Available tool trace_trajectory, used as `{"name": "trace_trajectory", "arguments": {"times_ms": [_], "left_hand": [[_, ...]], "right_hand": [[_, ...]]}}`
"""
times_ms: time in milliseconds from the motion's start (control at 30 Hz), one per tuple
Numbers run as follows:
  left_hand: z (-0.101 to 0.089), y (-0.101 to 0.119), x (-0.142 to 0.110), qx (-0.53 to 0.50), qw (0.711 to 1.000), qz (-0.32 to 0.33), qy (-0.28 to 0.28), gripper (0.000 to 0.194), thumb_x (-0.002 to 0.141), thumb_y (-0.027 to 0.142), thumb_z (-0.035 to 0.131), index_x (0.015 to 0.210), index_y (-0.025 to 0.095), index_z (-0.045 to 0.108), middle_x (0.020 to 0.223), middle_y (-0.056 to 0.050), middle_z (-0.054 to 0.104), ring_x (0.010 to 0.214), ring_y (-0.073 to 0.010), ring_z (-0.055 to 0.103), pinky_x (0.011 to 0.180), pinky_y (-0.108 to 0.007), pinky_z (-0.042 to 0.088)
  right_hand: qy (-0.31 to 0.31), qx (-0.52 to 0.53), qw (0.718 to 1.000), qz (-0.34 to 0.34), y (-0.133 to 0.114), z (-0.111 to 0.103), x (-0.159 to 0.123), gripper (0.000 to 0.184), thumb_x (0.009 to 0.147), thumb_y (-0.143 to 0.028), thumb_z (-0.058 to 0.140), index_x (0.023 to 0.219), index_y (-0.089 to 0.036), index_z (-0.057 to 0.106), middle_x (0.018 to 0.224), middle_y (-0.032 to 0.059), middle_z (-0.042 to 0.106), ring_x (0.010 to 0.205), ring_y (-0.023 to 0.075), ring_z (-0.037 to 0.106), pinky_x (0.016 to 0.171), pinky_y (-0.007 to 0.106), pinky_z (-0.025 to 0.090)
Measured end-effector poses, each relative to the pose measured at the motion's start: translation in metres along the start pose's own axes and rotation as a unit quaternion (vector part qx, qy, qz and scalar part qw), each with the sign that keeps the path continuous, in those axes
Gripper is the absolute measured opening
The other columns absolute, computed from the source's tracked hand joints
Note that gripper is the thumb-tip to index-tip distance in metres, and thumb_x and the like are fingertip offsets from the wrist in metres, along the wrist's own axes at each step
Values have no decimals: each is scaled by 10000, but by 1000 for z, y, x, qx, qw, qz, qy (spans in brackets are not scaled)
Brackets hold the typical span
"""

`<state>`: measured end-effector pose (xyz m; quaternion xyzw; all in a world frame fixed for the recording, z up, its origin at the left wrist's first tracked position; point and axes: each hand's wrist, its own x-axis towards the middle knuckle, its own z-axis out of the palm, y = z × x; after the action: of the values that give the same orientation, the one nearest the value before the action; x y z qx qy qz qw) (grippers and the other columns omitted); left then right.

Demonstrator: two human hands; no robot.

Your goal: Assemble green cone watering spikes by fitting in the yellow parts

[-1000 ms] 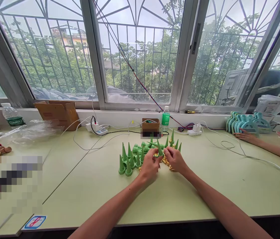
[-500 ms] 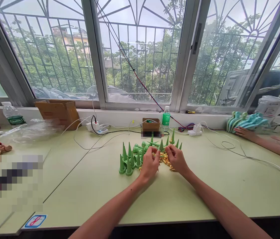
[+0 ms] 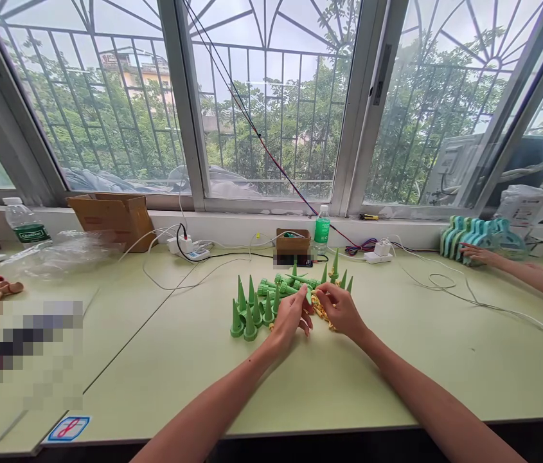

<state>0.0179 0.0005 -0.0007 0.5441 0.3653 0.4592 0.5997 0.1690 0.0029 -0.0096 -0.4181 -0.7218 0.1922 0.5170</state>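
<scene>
Left hand (image 3: 292, 316): thumb and fingers closed on a green cone (image 3: 308, 296), which is tilted and partly hidden by the fingertips; held cone sits over the work pile, between the two hands. Right hand (image 3: 341, 308): thumb and forefinger drawn together just beside that cone; cannot tell whether anything is pinched between them. Small yellow pieces (image 3: 320, 311) lie loose on the table (image 3: 179, 386) below and between the hands. To the left of the left hand, a group of green cones (image 3: 249, 325) stands upright, points up, on wider bases. Behind the hands, ribbed green parts (image 3: 267, 287) lie in a heap; more upright cones (image 3: 334, 267) stand beyond the right hand. Farther back, near the wall: a small brown box (image 3: 293, 244) and, just beside it, a green-labelled bottle (image 3: 322, 230). At far right, a co-worker's hand (image 3: 477, 253) is at a row of blue-green hangers (image 3: 486, 238).
</scene>
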Motion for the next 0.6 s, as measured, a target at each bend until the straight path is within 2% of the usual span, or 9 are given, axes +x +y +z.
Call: {"name": "trace_trajectory", "arguments": {"times_ms": [267,367,500,600], "left_hand": [[-1,-3,0,-7,999,13,-40,491,777,636,570,755,152,488,756,-10,542,437,-72,528,363,-204,420],[-1,-4,1,14,999,39,-26,461,762,592,624,800,156,481,807,-17,550,440,-60,521,354,-198,415],[-2,-7,1,62,995,76,4,495,732,556,672,975,156,512,962,-58,565,444,-49,518,330,-191,400],[-3,-11,2,105,988,112,8,485,740,543,665,1009,164,528,963,-54,572,423,-49,509,312,-189,379]], "right_hand": [[10,-22,1000,2,2,-3,1,302,937,-427,458,780,-187,551,626,-17,487,501,108,409,478,238,325],[9,-35,999,4,4,-2,1,327,945,-432,436,731,-195,508,569,-34,435,493,112,381,481,243,309],[6,-49,999,6,7,-1,1,392,953,-465,395,656,-209,402,535,-43,400,482,112,357,482,246,300],[5,-54,998,10,8,-1,2,418,959,-476,369,632,-215,358,520,-43,383,474,111,343,479,250,293]]}}
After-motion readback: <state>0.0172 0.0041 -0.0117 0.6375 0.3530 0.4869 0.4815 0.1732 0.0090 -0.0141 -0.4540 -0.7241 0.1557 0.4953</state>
